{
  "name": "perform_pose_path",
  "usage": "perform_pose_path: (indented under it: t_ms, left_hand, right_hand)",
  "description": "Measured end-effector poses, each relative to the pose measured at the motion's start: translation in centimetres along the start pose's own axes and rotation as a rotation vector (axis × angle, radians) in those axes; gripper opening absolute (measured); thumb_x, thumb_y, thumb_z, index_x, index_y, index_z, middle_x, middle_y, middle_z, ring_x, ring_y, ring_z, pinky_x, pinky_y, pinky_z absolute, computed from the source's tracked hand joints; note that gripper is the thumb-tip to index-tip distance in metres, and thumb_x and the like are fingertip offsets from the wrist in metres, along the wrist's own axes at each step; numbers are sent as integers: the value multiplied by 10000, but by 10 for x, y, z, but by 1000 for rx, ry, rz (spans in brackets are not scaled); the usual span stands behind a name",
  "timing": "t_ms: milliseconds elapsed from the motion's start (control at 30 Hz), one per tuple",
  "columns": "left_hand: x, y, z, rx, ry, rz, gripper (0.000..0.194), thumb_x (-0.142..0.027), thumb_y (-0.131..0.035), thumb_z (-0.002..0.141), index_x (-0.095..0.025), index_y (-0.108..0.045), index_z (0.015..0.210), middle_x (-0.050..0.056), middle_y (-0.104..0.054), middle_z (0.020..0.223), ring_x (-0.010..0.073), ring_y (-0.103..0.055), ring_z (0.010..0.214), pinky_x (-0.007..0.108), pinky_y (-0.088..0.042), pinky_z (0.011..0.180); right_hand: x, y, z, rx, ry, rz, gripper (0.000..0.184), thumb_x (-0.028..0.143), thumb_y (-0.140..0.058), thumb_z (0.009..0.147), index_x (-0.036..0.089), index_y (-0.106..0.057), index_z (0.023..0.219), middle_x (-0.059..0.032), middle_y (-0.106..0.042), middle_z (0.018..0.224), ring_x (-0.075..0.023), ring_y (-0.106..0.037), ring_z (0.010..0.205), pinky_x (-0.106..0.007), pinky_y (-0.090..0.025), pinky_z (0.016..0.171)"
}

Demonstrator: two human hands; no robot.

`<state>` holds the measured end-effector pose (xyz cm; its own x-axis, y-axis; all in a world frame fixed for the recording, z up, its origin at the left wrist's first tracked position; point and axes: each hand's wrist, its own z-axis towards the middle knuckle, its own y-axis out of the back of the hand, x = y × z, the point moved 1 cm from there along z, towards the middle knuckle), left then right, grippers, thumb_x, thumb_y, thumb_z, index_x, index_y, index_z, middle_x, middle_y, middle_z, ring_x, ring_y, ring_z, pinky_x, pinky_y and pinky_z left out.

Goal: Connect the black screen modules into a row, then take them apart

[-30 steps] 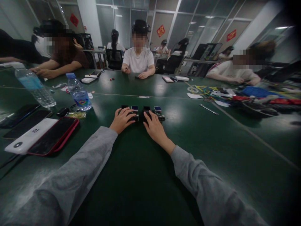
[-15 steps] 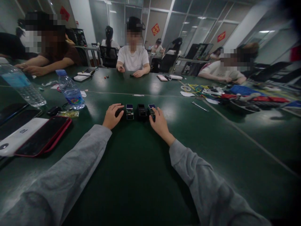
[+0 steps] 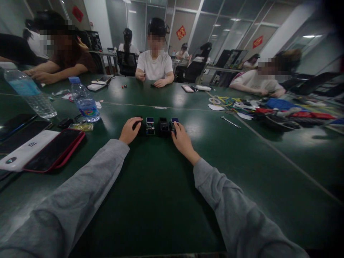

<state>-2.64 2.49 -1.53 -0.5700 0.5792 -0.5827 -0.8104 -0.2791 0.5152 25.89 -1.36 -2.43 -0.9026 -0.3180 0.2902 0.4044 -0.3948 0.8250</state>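
A row of small electronic parts lies on the dark green table, within reach of both hands. My left hand [image 3: 130, 129] has its fingers curved round a black plastic casing [image 3: 138, 123] at the row's left end, which it partly covers. Beside that lies a circuit board with a small screen [image 3: 150, 125], apart from both hands. A second black casing [image 3: 163, 125] comes after it. At the right end my right hand [image 3: 181, 138] grips another circuit board with a screen [image 3: 174, 120], its lower part hidden by the fingers.
To the left are two water bottles [image 3: 85, 104], several phones [image 3: 55, 148] and a small yellow packet [image 3: 82, 127]. A wrench [image 3: 230, 122] lies to the right, before a heap of cables and tools [image 3: 271, 109]. Other people sit round the table [image 3: 150, 200].
The view has shifted slightly, so everything appears a little to the right. Both hands stay at the same parts, and the row keeps its order.
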Motion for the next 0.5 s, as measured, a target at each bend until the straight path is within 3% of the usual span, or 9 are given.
perform_pose_path:
  t_ms: [100,233,367,500]
  left_hand:
    - [6,3,1,-148,150,-100,272,-322,-547,913,-198,-651,1131,83,-677,1142,219,-608,1100,383,-462,973]
    - [21,5,3,-302,396,-311,256,-376,-638,851,-168,-660,999,43,-671,850,160,-633,810,284,-488,761]
    - [28,4,5,-292,517,-459,285,-448,-638,839,-166,-635,794,-24,-528,602,103,-487,549,225,-390,541]
    - [27,6,4,-251,538,-508,369,-453,-611,851,-188,-500,620,-62,-368,512,83,-332,462,225,-266,460]
  right_hand:
    - [-1,-1,0,-15,-4,16,552,300,-362,964,112,-351,1482,-212,-400,1417,-360,-506,1229,-512,-526,944]
    - [-2,1,0,-24,-21,43,544,290,-384,949,118,-367,1465,-213,-423,1387,-359,-541,1177,-515,-538,913]
    - [-1,3,2,-38,-52,78,542,301,-477,904,130,-414,1415,-192,-472,1336,-347,-579,1101,-509,-539,894]
    - [-5,13,-6,-53,-92,122,453,294,-489,883,174,-479,1319,-153,-534,1253,-312,-609,1015,-487,-543,859]
